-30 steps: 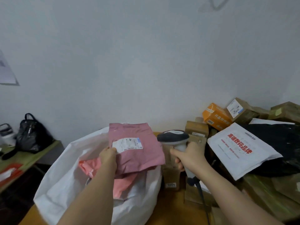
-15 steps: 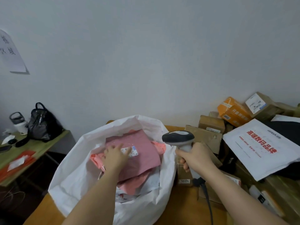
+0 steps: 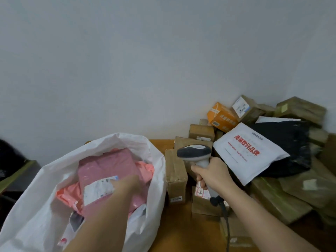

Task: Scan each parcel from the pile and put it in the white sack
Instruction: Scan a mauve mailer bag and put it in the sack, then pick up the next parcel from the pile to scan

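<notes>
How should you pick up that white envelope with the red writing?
Probably by the white envelope's near corner, which juts past the black bag under it. Come from the front with the free left hand: it is flat and thin, so pinch it.

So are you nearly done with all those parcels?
Not nearly. Done: several pink plastic mailers lie inside the white sack. In hand: the left hand rests on the top dusty-pink mailer in the sack, while the right hand grips the grey handheld scanner. Left: a big pile of brown cardboard boxes, an orange box and a white padded envelope.
</notes>
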